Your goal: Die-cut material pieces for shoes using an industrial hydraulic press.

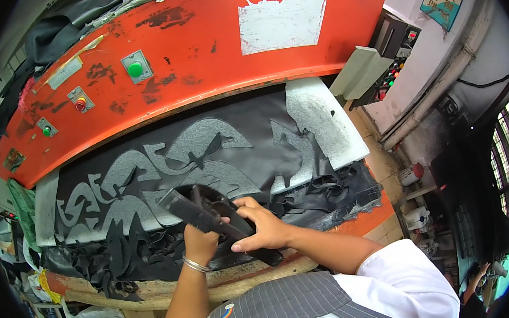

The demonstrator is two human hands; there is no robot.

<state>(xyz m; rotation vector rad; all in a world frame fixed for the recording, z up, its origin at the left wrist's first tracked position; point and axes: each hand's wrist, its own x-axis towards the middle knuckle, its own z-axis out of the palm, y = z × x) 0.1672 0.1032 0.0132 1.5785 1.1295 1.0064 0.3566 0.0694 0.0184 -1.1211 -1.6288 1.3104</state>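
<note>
Between my two hands is a dark cutting die [181, 209], raised and tilted above the near edge of the press bed. My left hand [201, 243], with a bangle at the wrist, grips it from the near left, its fingers partly hidden behind the die. On the other side my right hand [264, 226] clasps it with the thumb on the near face. Beyond them lies a sheet of black leather [250, 108], with several curved openings cut through it. The pale cutting board [340, 130] shows through these openings and at both ends.
An orange press beam [197, 55] spans the back, bearing a green button [135, 69] and a red button [81, 104]. Black leather scraps [124, 261] heap along the near edge, above a worn wooden ledge [229, 289]. A control box [391, 41] stands at the right.
</note>
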